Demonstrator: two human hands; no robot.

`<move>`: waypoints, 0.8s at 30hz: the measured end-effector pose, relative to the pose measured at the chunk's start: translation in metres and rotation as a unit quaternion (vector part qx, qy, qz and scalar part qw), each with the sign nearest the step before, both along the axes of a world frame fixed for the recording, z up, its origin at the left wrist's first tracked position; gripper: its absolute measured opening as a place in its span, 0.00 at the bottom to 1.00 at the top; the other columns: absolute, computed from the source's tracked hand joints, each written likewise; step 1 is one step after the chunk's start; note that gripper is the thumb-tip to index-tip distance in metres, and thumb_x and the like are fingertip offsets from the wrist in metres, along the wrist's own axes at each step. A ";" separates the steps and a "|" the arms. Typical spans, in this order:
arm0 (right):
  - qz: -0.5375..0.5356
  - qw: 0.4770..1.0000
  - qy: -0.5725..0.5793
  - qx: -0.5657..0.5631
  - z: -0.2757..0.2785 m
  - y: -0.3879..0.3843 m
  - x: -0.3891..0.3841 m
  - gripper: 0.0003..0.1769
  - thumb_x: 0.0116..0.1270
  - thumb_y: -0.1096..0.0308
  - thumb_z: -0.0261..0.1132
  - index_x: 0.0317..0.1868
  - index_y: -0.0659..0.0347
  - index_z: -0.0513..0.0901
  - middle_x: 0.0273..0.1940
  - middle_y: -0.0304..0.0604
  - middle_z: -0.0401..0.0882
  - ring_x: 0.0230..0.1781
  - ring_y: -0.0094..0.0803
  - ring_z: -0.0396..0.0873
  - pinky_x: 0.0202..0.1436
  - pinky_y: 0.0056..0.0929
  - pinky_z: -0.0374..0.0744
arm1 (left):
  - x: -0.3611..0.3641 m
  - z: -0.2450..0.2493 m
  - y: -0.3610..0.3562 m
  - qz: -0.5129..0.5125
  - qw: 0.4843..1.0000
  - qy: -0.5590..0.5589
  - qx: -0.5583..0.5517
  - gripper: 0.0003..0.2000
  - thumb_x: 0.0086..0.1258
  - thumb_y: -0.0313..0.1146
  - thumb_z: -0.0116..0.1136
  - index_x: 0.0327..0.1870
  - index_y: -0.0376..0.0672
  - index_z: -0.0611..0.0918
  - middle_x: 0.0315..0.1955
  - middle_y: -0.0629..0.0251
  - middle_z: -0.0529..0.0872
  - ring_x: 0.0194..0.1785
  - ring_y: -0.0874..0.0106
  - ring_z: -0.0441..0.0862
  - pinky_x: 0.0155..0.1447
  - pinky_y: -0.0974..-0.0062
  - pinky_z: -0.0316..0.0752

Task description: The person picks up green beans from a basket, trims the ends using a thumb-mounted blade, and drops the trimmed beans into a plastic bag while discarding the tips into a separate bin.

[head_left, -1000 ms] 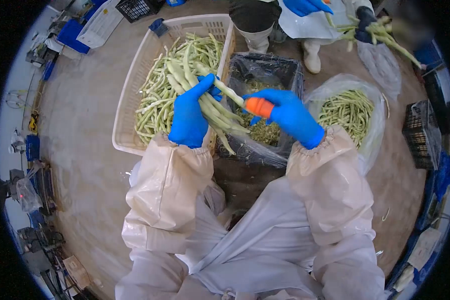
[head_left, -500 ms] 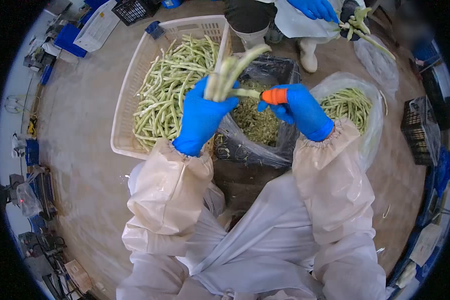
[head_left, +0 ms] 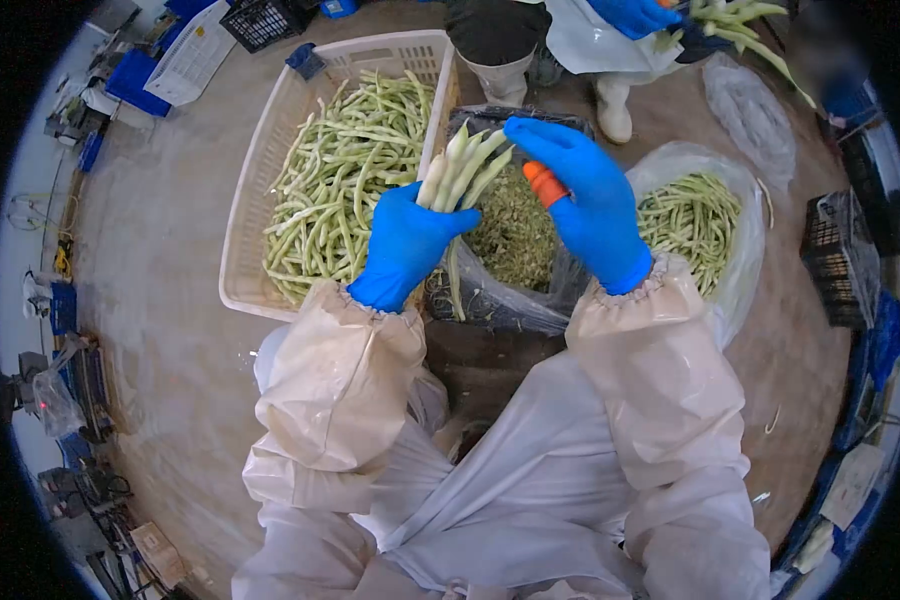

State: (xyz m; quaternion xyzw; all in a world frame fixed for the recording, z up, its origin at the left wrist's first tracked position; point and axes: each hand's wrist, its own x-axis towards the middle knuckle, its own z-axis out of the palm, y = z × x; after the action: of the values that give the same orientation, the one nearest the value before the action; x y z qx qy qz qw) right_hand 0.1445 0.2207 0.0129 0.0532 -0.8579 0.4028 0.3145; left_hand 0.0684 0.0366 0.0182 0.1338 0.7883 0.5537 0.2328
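A small bunch of green beans [head_left: 460,172] sticks up out of my left hand [head_left: 405,240], whose fingers are closed around the lower part. One long bean hangs down below that grip. My right hand [head_left: 598,205] is beside the bunch, fingers stretched out together and the thumb apart. An orange sleeve [head_left: 544,184] covers its thumb, and its fingertips are right at the bean tips. Beneath the hands stands a black crate [head_left: 470,308] lined with clear plastic, holding chopped green scraps [head_left: 515,235].
On the left, a cream plastic crate [head_left: 245,225] holds many green beans. To the right lies a clear bag [head_left: 755,215] of trimmed beans. Across from me a person in blue gloves [head_left: 635,15] holds beans. A black crate [head_left: 838,260] stands at far right.
My right hand has come off the bean it was at, turned upward and spread its fingers at the bunch's tips. The bunch in my left hand now fans out to the right.
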 end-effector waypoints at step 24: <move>0.073 0.929 -0.318 -0.174 -0.005 -0.004 0.004 0.12 0.62 0.67 0.61 0.42 0.65 0.82 0.34 0.40 0.83 0.32 0.29 0.79 0.36 0.29 0.76 | -0.016 0.014 -0.010 -0.009 0.963 -0.164 0.212 0.17 0.59 0.28 0.62 0.49 0.33 0.78 0.38 0.62 0.83 0.36 0.74 0.80 0.41 0.76 0.75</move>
State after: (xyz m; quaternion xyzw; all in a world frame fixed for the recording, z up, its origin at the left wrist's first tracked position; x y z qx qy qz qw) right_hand 0.1483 0.2171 0.0077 -0.0709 -0.8232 0.5633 -0.0005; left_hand 0.0527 0.0271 0.0317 0.0942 0.6030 0.7201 0.3302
